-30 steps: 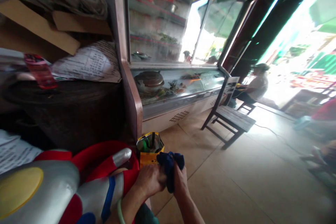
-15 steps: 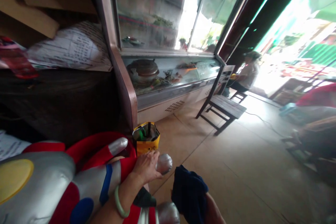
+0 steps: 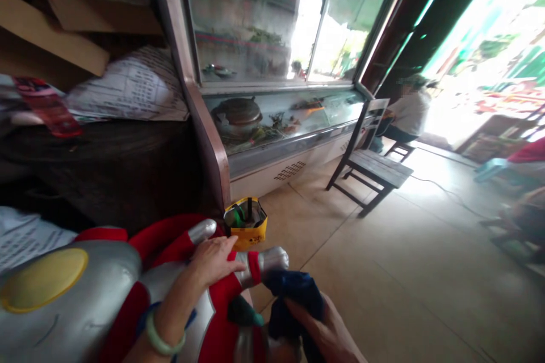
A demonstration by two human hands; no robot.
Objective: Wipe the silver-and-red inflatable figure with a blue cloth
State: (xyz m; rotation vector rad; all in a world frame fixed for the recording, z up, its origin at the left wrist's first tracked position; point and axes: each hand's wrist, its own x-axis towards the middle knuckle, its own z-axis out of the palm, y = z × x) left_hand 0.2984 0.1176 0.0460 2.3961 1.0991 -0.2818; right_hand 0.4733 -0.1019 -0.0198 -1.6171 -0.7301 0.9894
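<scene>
A large red and silver stuffed toy (image 3: 213,317) with a yellow oval on its head lies at the lower left. My left hand (image 3: 217,261), a pale green bangle on its wrist, rests on the toy with fingers stretched out and thumb apart. One silver-ended limb (image 3: 272,261) sticks out beyond the fingertips. My right hand (image 3: 317,320) grips a bunched dark blue cloth (image 3: 296,292), held against or close to that limb's tip; contact is unclear. A dark green item (image 3: 244,311), its kind unclear, shows below the limb.
Behind the toy stands a yellow bag (image 3: 249,232) on the tiled floor. A glass display cabinet (image 3: 276,167) runs along the back, with a wooden chair (image 3: 378,167) in front. A person (image 3: 411,113) sits near the bright doorway. Cardboard (image 3: 76,39) and a printed sack (image 3: 128,88) lie upper left.
My left hand has slid back from the limb's silver end towards the toy's body. My right hand has brought the blue cloth left to the limb's tip. The view has shifted slightly.
</scene>
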